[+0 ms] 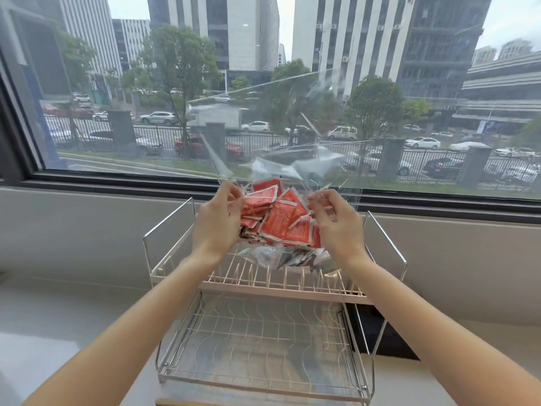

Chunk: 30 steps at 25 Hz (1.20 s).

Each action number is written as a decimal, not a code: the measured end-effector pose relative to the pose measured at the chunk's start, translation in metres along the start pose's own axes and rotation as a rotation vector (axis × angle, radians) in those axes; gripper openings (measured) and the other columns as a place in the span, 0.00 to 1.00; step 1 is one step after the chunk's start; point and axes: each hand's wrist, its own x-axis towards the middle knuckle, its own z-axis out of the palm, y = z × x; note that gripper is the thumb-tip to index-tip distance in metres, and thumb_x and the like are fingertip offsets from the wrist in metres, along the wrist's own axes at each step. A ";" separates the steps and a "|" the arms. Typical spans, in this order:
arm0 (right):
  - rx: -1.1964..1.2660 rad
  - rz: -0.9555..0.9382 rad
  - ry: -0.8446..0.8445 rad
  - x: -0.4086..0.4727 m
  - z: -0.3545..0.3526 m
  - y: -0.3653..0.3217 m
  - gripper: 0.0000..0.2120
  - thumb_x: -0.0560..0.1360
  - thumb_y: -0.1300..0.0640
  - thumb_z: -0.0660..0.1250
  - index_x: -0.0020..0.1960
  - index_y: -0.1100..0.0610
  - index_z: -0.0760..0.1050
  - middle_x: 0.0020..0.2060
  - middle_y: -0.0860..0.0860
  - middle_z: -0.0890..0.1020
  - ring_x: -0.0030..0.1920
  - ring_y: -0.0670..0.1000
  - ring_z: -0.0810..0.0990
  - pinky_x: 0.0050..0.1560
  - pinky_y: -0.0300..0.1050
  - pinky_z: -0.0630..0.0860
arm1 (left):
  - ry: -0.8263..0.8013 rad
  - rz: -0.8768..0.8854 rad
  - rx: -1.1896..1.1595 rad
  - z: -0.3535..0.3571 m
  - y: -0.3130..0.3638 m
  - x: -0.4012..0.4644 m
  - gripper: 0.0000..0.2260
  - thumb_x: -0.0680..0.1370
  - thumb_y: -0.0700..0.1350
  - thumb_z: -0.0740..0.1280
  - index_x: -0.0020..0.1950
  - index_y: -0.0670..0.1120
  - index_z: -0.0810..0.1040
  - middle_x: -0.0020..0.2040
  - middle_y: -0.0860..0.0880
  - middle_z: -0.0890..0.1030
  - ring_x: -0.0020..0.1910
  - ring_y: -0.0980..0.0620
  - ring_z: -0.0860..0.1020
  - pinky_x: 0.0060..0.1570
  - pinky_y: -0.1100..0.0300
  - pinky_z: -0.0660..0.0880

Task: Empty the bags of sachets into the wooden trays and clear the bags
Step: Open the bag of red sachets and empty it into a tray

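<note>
Both hands are holding a clear bag (pixel 272 183) up over the top tier of a wire rack (pixel 263 288), against the window (pixel 263 83).

Left hand (pixel 218 221): fingers curling in, pinching the bag's film at its left side. Right hand (pixel 333 221): fingers likewise curling, pinching the film at the right side. Loose film is billowing upward above both hands; which end is the mouth I cannot tell.

Red sachets (pixel 278 221) are sitting bunched inside the bag, between the two hands. More sachets, pale and dark (pixel 292 259), are lying just below, on the rack's top tier; whether they are loose or in a second bag I cannot tell.

No wooden trays are showing clearly; a wood-coloured strip (pixel 187 402) is peeking out at the bottom edge below the rack, identity unclear.

Step in hand, as I judge it: opening or upending the bag.

Doing it well:
- Keep both pinches on film alone, not on sachets, so the contents are sliding freely.
- Find the mouth before tipping.
- Tip over a solid tray; the rack's wires are gapped and small sachets may be slipping through.
- Shake gently; corners may be trapping stragglers.
</note>
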 end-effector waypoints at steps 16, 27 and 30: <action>0.102 0.306 -0.203 -0.249 -0.067 0.016 0.10 0.77 0.58 0.60 0.45 0.43 0.71 0.42 0.38 0.82 0.45 0.37 0.81 0.42 0.35 0.77 | -0.081 -0.432 -0.335 -0.020 0.017 -0.252 0.10 0.73 0.42 0.68 0.36 0.52 0.70 0.37 0.54 0.77 0.37 0.63 0.78 0.38 0.64 0.75; 0.193 0.779 -0.180 -0.311 -0.068 0.065 0.09 0.73 0.57 0.67 0.52 0.55 0.75 0.47 0.55 0.82 0.46 0.52 0.81 0.46 0.42 0.78 | -0.265 -0.468 -0.221 0.005 -0.016 -0.336 0.13 0.71 0.36 0.68 0.36 0.53 0.71 0.37 0.53 0.77 0.38 0.59 0.75 0.42 0.66 0.72; 0.274 0.849 -0.158 -0.314 -0.069 0.063 0.03 0.75 0.62 0.63 0.47 0.58 0.76 0.42 0.53 0.81 0.39 0.49 0.81 0.36 0.36 0.77 | -0.299 -0.521 -0.279 0.004 -0.017 -0.350 0.13 0.72 0.35 0.67 0.38 0.54 0.70 0.37 0.53 0.76 0.37 0.64 0.74 0.40 0.71 0.70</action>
